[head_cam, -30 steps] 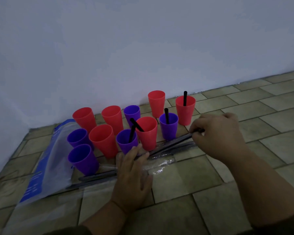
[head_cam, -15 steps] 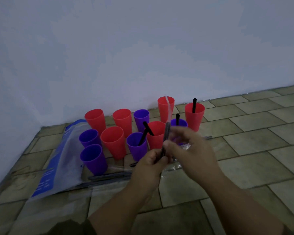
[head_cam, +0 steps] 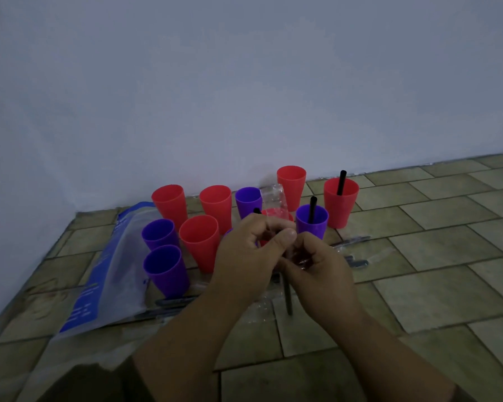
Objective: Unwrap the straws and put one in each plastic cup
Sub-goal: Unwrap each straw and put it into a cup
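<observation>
Several red and purple plastic cups stand on the tiled floor by the wall. A black straw (head_cam: 341, 182) stands in the far right red cup (head_cam: 341, 201), another in the purple cup (head_cam: 312, 224) beside it. In front of the cups, my left hand (head_cam: 246, 256) and my right hand (head_cam: 317, 266) meet and both pinch one wrapped straw (head_cam: 287, 297). Its dark lower end hangs below my hands. The clear wrapper (head_cam: 274, 203) sticks up above my fingers. My hands hide two middle cups.
A clear and blue plastic bag (head_cam: 99, 285) lies flat at the left beside a purple cup (head_cam: 164, 271). More wrapped straws (head_cam: 352, 242) lie on the floor behind and under my hands. The wall runs close behind the cups.
Both hands lifted one wrapped straw off the floor and brought it together in front of the cups. The wrapper now stands above my fingers and the straw points down.
</observation>
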